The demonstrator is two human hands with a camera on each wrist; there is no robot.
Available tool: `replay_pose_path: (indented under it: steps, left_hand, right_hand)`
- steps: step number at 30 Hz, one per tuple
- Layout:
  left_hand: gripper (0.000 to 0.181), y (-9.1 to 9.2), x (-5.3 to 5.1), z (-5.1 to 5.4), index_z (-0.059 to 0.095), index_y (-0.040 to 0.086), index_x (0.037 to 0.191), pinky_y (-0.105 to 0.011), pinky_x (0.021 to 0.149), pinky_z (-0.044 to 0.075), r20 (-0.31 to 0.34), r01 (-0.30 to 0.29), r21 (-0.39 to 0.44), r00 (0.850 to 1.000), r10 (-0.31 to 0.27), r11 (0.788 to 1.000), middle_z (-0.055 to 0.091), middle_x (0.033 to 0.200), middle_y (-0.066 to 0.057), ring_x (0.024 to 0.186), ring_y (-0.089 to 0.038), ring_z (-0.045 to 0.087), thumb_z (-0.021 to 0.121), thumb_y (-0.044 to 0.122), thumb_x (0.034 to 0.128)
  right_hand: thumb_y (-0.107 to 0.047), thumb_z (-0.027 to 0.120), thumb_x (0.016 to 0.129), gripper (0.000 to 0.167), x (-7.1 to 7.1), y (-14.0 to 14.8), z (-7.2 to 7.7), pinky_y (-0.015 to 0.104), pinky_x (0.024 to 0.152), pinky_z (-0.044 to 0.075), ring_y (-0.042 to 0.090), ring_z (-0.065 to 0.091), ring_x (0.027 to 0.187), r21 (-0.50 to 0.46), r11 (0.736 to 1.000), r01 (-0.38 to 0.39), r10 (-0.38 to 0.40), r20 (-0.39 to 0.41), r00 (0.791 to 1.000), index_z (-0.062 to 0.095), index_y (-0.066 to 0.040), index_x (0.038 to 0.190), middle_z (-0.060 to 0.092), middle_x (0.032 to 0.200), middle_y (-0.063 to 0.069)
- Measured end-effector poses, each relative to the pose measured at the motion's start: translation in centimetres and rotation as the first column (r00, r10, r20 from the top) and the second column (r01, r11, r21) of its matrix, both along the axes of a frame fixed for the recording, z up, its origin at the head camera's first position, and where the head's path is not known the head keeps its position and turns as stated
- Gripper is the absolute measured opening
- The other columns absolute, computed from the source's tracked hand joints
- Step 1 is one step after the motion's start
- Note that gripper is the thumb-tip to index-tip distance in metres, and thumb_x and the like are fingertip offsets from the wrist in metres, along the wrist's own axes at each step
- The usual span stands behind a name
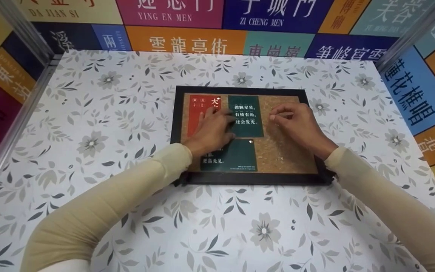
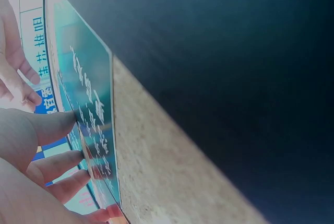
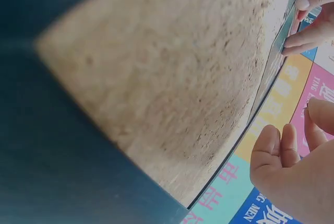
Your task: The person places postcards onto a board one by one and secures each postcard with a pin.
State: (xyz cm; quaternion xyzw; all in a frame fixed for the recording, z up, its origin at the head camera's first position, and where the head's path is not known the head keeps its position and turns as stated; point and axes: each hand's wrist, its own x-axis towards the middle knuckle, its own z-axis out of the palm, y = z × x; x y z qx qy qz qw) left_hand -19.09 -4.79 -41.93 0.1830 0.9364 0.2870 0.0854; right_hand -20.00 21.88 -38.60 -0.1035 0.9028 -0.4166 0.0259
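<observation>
A cork board [image 1: 287, 160] in a black frame [image 1: 240, 179] lies flat, bearing a red card [image 1: 195, 111], an upper green card [image 1: 249, 130] and a lower green card [image 1: 238, 160] with white print. My left hand [image 1: 212, 128] rests its fingertips on the cards, spread across where the red and upper green ones meet. Over the bare cork at right, my right hand [image 1: 296, 122] pinches thumb and forefinger together; in the right wrist view a tiny dark pin-like thing shows at those fingertips. Small pale spots, like pin heads, mark the tops of the red and lower green cards.
The table [image 1: 145, 226] wears a white floral cloth around the board. Colourful panels [image 1: 187, 37] with Chinese lettering stand behind it and along both sides.
</observation>
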Motion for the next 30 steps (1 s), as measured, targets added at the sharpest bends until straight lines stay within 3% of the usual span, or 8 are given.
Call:
replay_pose_path:
  steps: [5, 12, 20, 30]
  left_hand:
    - [0.058, 0.0, -0.7, -1.3, 0.065, 0.011, 0.154, -0.066, 0.13, 0.021, -0.027, -0.003, 0.002, 1.0, 0.003, 1.0, 0.046, 0.171, -0.006, 0.153, -0.038, 0.035, 0.081, 0.022, 0.1002]
    - [0.057, 0.1, 0.6, 0.9, 0.064, 0.006, 0.154, -0.067, 0.13, 0.022, -0.012, -0.001, -0.029, 1.0, 0.001, 1.0, 0.046, 0.171, -0.012, 0.153, -0.04, 0.035, 0.08, 0.02, 0.1018]
    - [0.058, -0.1, -0.6, -1.2, 0.065, 0.011, 0.155, -0.065, 0.13, 0.022, -0.019, -0.003, 0.003, 1.0, 0.003, 1.0, 0.045, 0.172, -0.007, 0.152, -0.037, 0.036, 0.082, 0.023, 0.1005]
    - [0.058, -0.1, 0.2, 0.1, 0.063, 0.009, 0.155, -0.066, 0.131, 0.02, -0.021, 0.004, -0.006, 1.0, -0.004, 1.0, 0.046, 0.172, -0.007, 0.154, -0.038, 0.035, 0.08, 0.022, 0.1014]
  right_hand:
    - [-0.011, 0.073, 0.106, 0.018, -0.8, -0.2, 0.0, 0.03, 0.09, 0.056, 0.033, 0.075, 0.118, 0.006, 1.0, 0.005, -0.005, 0.019, 1.0, 0.08, 0.003, 0.115, 0.078, 0.125, 0.017]
    - [-0.008, 0.073, 0.104, 0.016, -1.9, -0.6, -0.3, 0.023, 0.082, 0.053, 0.02, 0.071, 0.105, -0.004, 1.0, 0.019, -0.018, 0.025, 1.0, 0.08, 0.003, 0.112, 0.079, 0.115, 0.018]
    - [-0.01, 0.07, 0.107, 0.015, -3.0, -0.8, -0.4, 0.024, 0.074, 0.052, 0.018, 0.063, 0.094, -0.017, 0.998, 0.053, -0.051, 0.107, 0.993, 0.08, -0.001, 0.115, 0.076, 0.11, 0.011]
    - [-0.006, 0.072, 0.105, 0.014, -3.9, -1.3, -0.6, 0.022, 0.067, 0.054, 0.011, 0.063, 0.08, -0.071, 0.994, 0.081, -0.073, 0.107, 0.992, 0.079, 0.005, 0.111, 0.074, 0.095, 0.004]
